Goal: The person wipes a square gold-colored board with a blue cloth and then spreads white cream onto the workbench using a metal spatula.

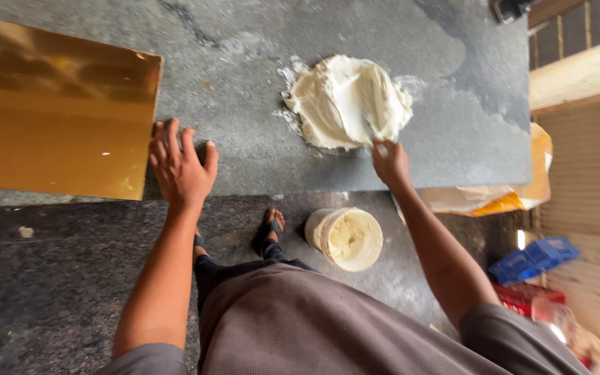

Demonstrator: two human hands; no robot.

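Observation:
A mound of white paste lies on the grey stone slab. My right hand grips a flat scraper blade that is pressed into the mound's right half. My left hand rests flat with fingers spread on the slab's front edge, beside the corner of a shiny gold-coloured sheet that lies at the left.
A white bucket holding paste stands on the dark floor below the slab, by my sandalled feet. A torn yellow-and-white sack lies at the slab's right end. Blue and red packages sit at the lower right beside wooden boards.

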